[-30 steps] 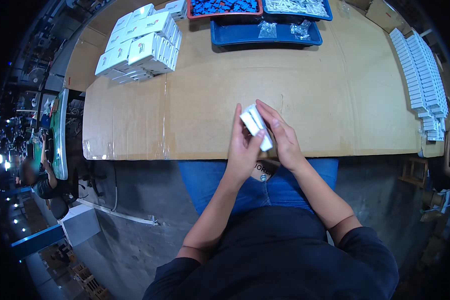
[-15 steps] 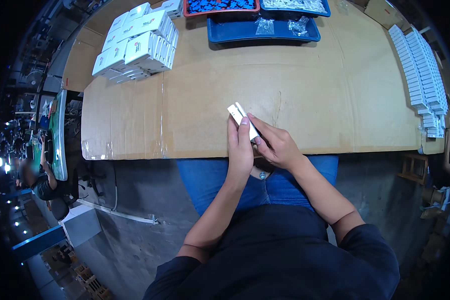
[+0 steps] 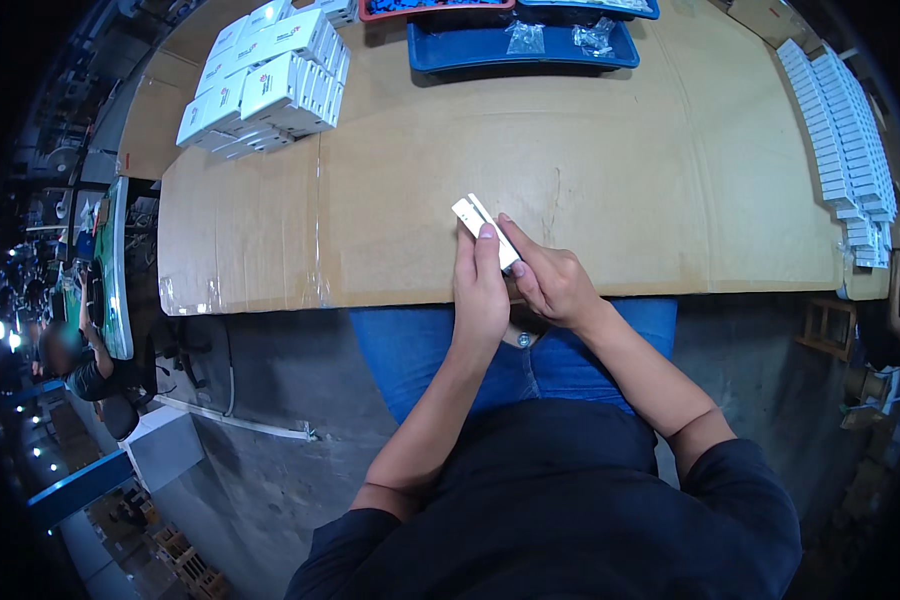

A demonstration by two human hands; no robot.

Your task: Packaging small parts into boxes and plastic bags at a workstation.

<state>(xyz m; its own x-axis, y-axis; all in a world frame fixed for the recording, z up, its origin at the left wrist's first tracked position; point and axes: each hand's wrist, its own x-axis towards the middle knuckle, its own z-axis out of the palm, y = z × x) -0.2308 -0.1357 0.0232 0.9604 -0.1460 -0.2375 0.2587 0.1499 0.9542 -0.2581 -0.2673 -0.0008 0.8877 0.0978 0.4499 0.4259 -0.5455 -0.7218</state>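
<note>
A broad brown cardboard-covered table (image 3: 390, 200) serves as the landmark. At its far left corner sits a stack of white rectangular cartons (image 3: 270, 80). Along its far edge lies a shallow blue plastic tray (image 3: 470, 48) holding small clear plastic bags (image 3: 560, 38). Down its right edge runs a long row of flat white boxes (image 3: 842, 130). Left of the table, well apart, a seated person (image 3: 80, 365) is visible.

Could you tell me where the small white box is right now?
In the head view, the small white box sits near the table's front edge, held between the left hand and right hand.
</note>
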